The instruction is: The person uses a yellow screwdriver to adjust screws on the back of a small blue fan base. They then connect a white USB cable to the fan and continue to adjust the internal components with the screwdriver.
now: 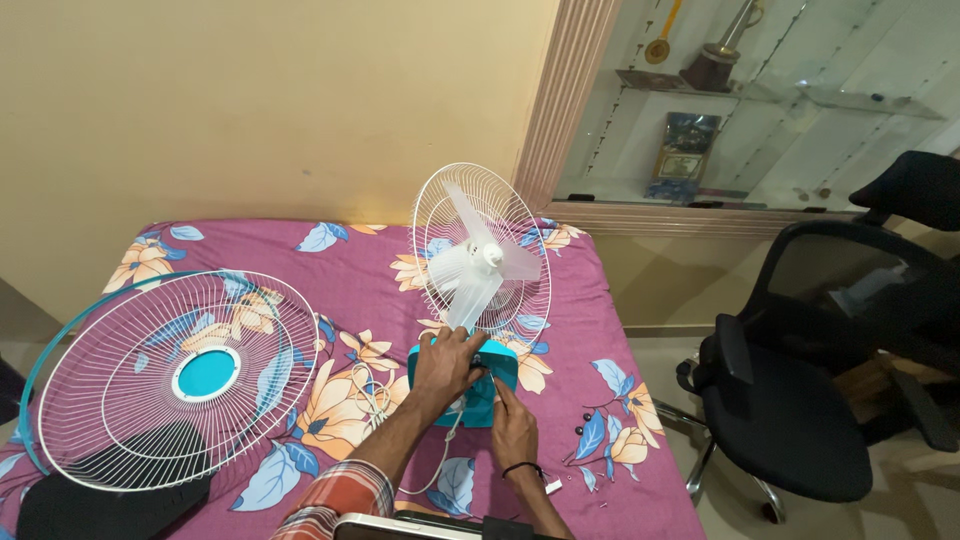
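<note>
1. Head view: fan (pixel 478 262) stands upright on the bed (pixel 360 280), front guard (pixel 165 380) lying off to the left.
2. Left hand (pixel 445 362) clamps the teal base (pixel 497 372), fingers curled over its top; keep it braced there.
3. Right hand (pixel 512 428) presses its fingertips together at the base's lower edge; what they pinch I cannot tell.
4. Small screws (pixel 580 428) lie loose near the bed's edge; mind them.

A black office chair (pixel 790 400) stands beside the floral purple bedsheet (pixel 340 260).
</note>
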